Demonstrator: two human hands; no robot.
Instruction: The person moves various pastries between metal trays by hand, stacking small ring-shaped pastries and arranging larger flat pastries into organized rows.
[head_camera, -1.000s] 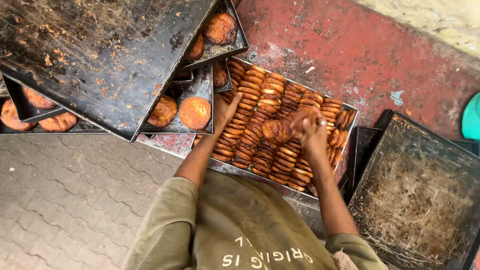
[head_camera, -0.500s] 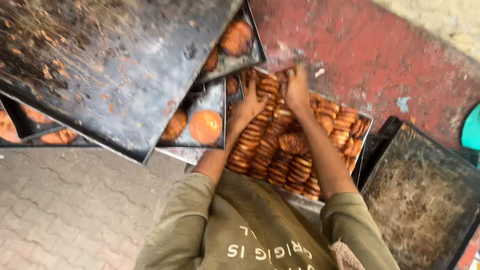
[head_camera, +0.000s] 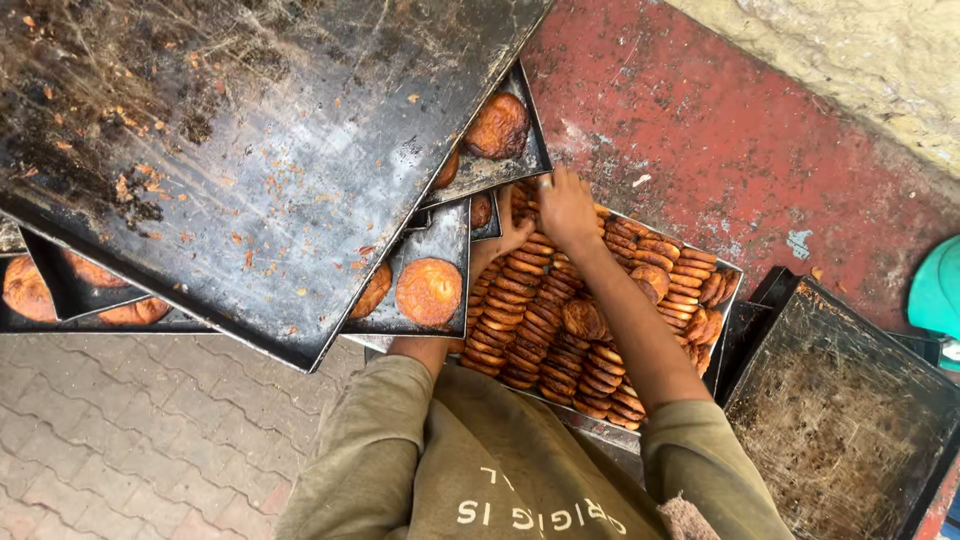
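A metal tray (head_camera: 735, 290) packed with rows of small brown ring biscuits (head_camera: 560, 330) lies on the red floor in front of me. Both my arms reach over it to its far left corner. My left hand (head_camera: 507, 235) is flat against the ends of the biscuit rows beside a stacked tray, fingers extended. My right hand (head_camera: 566, 207) rests on the biscuits at the far edge with its fingers curled down; what it grips is hidden. One biscuit (head_camera: 583, 318) lies loose on top of the rows.
A big dark greasy tray (head_camera: 250, 150) overhangs smaller trays holding round buns (head_camera: 428, 292). Another bun (head_camera: 497, 125) sits farther back. An empty blackened tray (head_camera: 840, 420) lies at right, a teal object (head_camera: 940, 290) beyond it. Grey paving (head_camera: 130, 450) is at lower left.
Both hands have moved from the middle of the biscuit tray to its far left corner. The view has shifted closer and slightly left.
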